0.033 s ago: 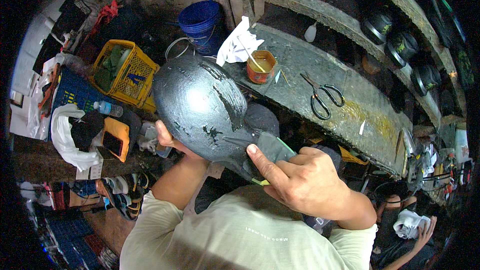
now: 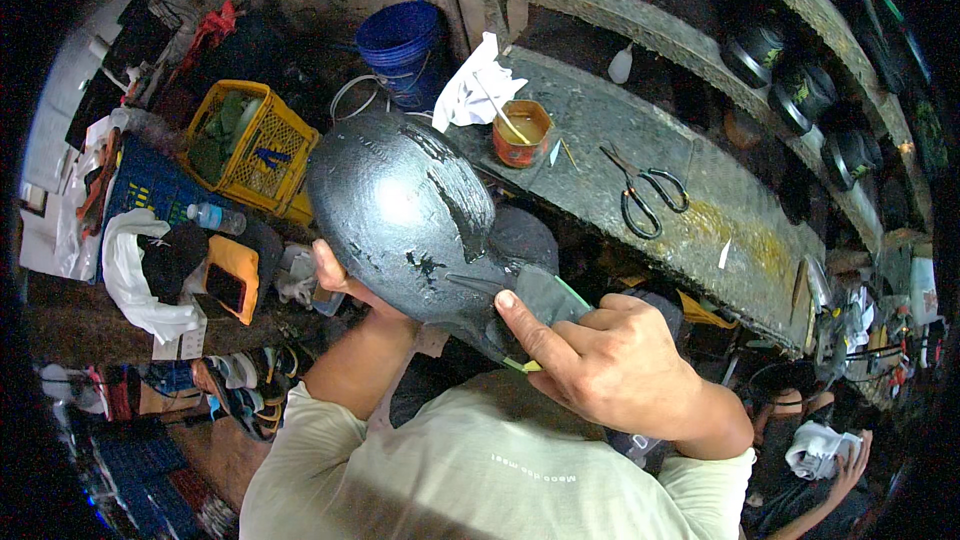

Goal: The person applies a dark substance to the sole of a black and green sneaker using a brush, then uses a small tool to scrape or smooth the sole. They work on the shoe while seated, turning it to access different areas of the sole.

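Observation:
A glossy black rounded piece (image 2: 395, 200) with streaked patches is held over my lap. My left hand (image 2: 355, 285) grips it from below, fingers partly hidden, thumb or fingertip showing at its edge. My right hand (image 2: 600, 360) holds its narrower end, index finger pressed on the surface beside a grey flat part (image 2: 550, 290) with a green edge. Beyond it on the grey bench (image 2: 700, 180) are black-handled scissors (image 2: 645, 190), an orange-red tub (image 2: 515, 150) of yellowish paste with a stick in it, and a crumpled white cloth (image 2: 470, 85).
A blue bucket (image 2: 395, 40) stands behind; a yellow crate (image 2: 255, 160), bottle (image 2: 215, 215) and orange pouch (image 2: 225, 270) sit left, above piled footwear (image 2: 235, 390). Shelves (image 2: 640, 15) with black items rise right. A co-worker's hand (image 2: 850, 465) holds something white at lower right.

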